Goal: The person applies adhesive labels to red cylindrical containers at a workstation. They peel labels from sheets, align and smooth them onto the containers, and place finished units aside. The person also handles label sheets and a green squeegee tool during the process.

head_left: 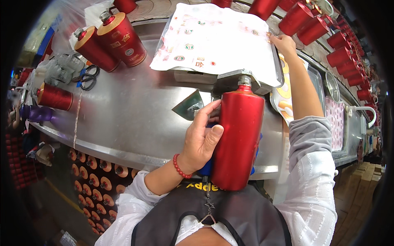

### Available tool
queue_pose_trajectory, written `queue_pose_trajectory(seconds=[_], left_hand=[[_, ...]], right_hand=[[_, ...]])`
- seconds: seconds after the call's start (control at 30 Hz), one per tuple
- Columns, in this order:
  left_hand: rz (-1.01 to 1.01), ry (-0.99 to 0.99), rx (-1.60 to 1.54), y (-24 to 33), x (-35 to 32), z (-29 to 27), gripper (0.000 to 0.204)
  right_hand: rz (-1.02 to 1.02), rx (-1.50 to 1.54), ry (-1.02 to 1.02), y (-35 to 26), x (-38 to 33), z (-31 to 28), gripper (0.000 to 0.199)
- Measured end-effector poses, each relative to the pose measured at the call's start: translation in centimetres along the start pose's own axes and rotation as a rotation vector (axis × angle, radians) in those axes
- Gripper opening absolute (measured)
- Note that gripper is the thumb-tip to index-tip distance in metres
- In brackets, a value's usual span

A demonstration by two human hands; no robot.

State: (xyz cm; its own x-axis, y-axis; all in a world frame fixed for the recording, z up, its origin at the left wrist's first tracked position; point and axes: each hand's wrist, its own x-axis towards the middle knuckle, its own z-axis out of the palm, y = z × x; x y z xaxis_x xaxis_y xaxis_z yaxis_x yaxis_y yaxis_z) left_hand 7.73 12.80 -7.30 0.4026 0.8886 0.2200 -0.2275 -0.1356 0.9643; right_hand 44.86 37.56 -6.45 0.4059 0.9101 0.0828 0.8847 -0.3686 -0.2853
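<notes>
At bench [123, 123] edge, near body: red bottle [238, 139] lying lengthwise, neck away, base against apron. Left hand [201, 139] wrapped on bottle flank, fingers [205, 112] curled, thumb pressing, firm hold. Right hand [283, 45] stretched to far corner of label sheet [213, 39], fingers apparently pinching edge; closure unclear. Advise: keep bottle steadied against rolling, lift sheet corner cleanly. Scissors [88, 78], spare red bottles [119, 39] well apart at left.

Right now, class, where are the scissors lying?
The scissors lie at the left of the head view on the steel table, just below two red bottles.
</notes>
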Motion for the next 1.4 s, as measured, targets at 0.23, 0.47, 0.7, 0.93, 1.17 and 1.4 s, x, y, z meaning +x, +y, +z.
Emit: queue_pose_trajectory(seconds=[0.23, 0.47, 0.7, 0.93, 1.17, 1.4], left_hand=[[0.027, 0.036, 0.029, 0.1, -0.2, 0.4, 0.066], [0.243, -0.158, 0.389, 2.1, -4.0, -0.7, 0.101], [0.319, -0.161, 0.973, 1.9, -7.4, 0.3, 0.111], [0.369, -0.143, 0.931, 3.1, -6.4, 0.8, 0.110], [0.384, -0.077, 1.004, 3.7, -6.9, 1.3, 0.119], [0.449, -0.112, 0.935, 2.8, -6.8, 1.2, 0.118]], right_hand=[[-0.201, 0.182, 0.359, -0.3, -1.2, -1.7, 0.046], [-0.725, 0.339, 0.321, -3.2, -9.5, -12.2, 0.022], [-0.917, 0.404, 0.071, -5.4, -20.4, -20.9, 0.015], [-1.072, 0.354, -0.036, -6.3, -28.6, -25.8, 0.015], [-1.130, 0.493, -0.179, -6.9, -32.0, -25.9, 0.015], [-0.876, 0.728, -0.329, -7.2, -29.0, -13.7, 0.016]])
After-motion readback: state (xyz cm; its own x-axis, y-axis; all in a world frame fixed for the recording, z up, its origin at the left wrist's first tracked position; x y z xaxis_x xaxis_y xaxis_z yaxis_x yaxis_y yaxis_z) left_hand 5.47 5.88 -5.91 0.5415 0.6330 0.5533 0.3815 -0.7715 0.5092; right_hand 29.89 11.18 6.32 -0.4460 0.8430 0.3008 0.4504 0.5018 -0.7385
